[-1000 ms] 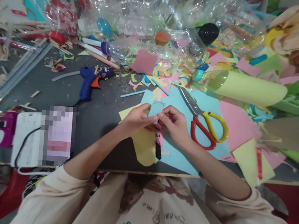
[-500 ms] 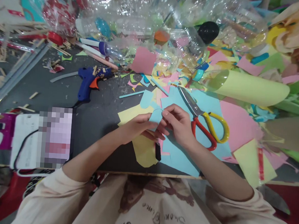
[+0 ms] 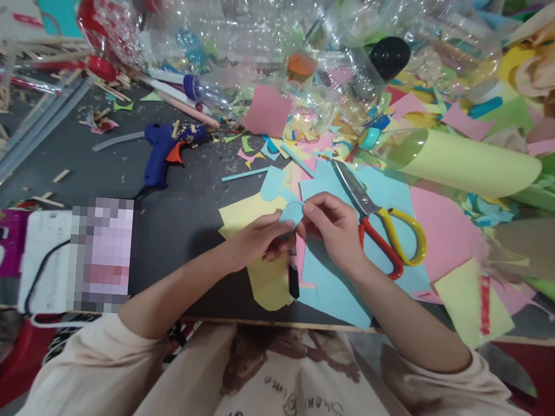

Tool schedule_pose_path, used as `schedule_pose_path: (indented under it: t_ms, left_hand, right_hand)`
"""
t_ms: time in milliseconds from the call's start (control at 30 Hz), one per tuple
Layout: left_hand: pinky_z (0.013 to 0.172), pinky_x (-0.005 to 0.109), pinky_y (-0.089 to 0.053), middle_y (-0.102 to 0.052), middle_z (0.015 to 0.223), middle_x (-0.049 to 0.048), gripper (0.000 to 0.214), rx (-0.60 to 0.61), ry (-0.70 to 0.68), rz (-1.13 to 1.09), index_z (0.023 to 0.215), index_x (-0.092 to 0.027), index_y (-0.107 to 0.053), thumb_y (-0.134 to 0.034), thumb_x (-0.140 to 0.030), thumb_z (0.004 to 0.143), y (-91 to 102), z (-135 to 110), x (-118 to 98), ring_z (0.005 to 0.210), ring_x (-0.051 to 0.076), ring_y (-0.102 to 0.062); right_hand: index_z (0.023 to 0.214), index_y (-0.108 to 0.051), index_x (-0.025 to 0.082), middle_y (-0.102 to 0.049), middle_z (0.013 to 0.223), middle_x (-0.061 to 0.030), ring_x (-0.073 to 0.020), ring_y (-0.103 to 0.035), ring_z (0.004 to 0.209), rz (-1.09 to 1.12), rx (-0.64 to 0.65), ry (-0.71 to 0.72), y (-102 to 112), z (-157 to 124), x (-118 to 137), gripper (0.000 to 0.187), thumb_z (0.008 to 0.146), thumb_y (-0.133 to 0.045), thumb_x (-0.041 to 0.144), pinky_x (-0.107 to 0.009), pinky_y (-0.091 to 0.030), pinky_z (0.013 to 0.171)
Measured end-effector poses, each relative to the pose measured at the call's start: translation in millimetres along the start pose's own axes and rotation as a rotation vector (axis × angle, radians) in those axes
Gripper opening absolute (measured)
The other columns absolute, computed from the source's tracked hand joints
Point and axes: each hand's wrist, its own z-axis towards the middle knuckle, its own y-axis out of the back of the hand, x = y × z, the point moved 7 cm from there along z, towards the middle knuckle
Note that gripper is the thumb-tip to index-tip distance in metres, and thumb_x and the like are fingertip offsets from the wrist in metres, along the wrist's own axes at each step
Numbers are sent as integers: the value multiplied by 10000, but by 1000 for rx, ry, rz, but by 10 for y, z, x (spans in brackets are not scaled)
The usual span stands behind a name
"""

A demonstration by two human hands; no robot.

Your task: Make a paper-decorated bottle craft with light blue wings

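Note:
Between my two hands is a small blue paper piece (image 3: pixel 291 214) with a rounded upper edge. My left hand (image 3: pixel 261 237) pinches it from the left, thumb on top. The fingertips of my right hand (image 3: pixel 331 224) are closed on its right edge. Below my fingers lies a black-handled tool (image 3: pixel 294 280), its upper part hidden by my left hand. Yellow paper (image 3: pixel 265 283) and a large blue sheet (image 3: pixel 333 294) are under my hands. Scissors (image 3: pixel 370 211) with red and yellow handles rest on the blue sheet, right of my right hand.
A blue glue gun (image 3: pixel 160 152) lies on the dark table (image 3: pixel 171 226) to the left. Clear plastic bottles (image 3: pixel 251 35) and paper scraps crowd the back. A bottle wrapped in yellow-green paper (image 3: pixel 480 164) lies at right. A white power strip (image 3: pixel 48 258) sits at the left front.
The blue paper piece has turned a little between my fingers, its rounded edge now showing more. My left fingers have curled in beneath it. The things on the table have stayed put.

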Motion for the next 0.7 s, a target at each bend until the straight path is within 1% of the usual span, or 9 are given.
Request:
schedule_pose_path:
  t_ms: [100, 167, 233, 300, 367, 467, 533, 633, 700]
  left_hand:
    - [392, 198, -239, -430, 517, -74, 301, -6, -49, 41, 751, -168, -546, -595, -453, 833, -1, 3, -20, 385, 39, -353]
    - [416, 199, -330, -515, 534, -51, 319, 17, -57, 37, 759, -160, -564, -612, -469, 822, -18, 0, -27, 400, 56, -444]
    - [488, 230, -449, -639, 618, -2, 340, 52, -30, -7, 790, -151, -595, -643, -487, 797, -37, -5, -18, 463, 95, -566]
    - [548, 263, -513, -726, 735, 50, 355, 72, -7, -39, 838, -139, -636, -675, -486, 768, -39, -9, -14, 519, 129, -640]
    - [520, 255, -505, -757, 790, 68, 344, 79, 4, -35, 885, -136, -675, -682, -458, 765, -28, -10, -11, 499, 125, -639]
    - [429, 226, -430, -753, 716, 67, 307, 94, 14, -10, 897, -124, -716, -628, -406, 814, -13, -8, 4, 405, 97, -564]
    - [404, 226, -404, -748, 700, 71, 300, 107, 25, -22, 906, -117, -727, -592, -376, 838, -12, -8, 18, 376, 90, -529]
    - [411, 225, -403, -736, 727, 56, 288, 133, 31, -50, 937, -129, -714, -582, -367, 842, -34, -13, 24, 394, 86, -541]
    - [423, 218, -399, -686, 677, 19, 270, 137, 16, -58, 910, -136, -696, -587, -373, 842, -53, -17, 9, 405, 79, -544]
  right_hand:
    - [682, -526, 225, -485, 447, 83, -84, -454, 389, 21, 17, 22, -12, -1, 21, 371, 764, -727, 525, -236, -343, 409]
    - [686, -521, 224, -469, 451, 89, -81, -452, 387, 42, 35, 24, -20, -6, 28, 368, 776, -725, 516, -233, -344, 407]
    - [701, -516, 225, -455, 449, 98, -85, -461, 371, 61, 67, 2, -36, -16, 21, 371, 783, -721, 523, -237, -355, 398]
    - [717, -503, 230, -456, 444, 105, -92, -472, 351, 74, 99, -22, -50, -26, 15, 372, 793, -714, 527, -245, -380, 388]
    - [720, -494, 231, -464, 447, 105, -90, -471, 342, 76, 114, -24, -54, -31, 25, 374, 803, -710, 524, -249, -399, 387]
    - [698, -497, 228, -433, 455, 107, -68, -413, 346, 46, 89, 0, -29, -29, 51, 396, 792, -716, 544, -236, -369, 381]
    - [692, -499, 230, -422, 457, 106, -68, -397, 355, 25, 85, 0, -21, -29, 51, 406, 785, -712, 563, -236, -355, 382]
    - [709, -501, 232, -461, 455, 91, -90, -445, 368, -21, 108, 0, -31, -29, 37, 387, 814, -683, 557, -247, -365, 400]
    - [711, -502, 232, -467, 458, 85, -99, -467, 381, -67, 95, 27, -18, -16, 48, 381, 825, -669, 555, -250, -369, 416]
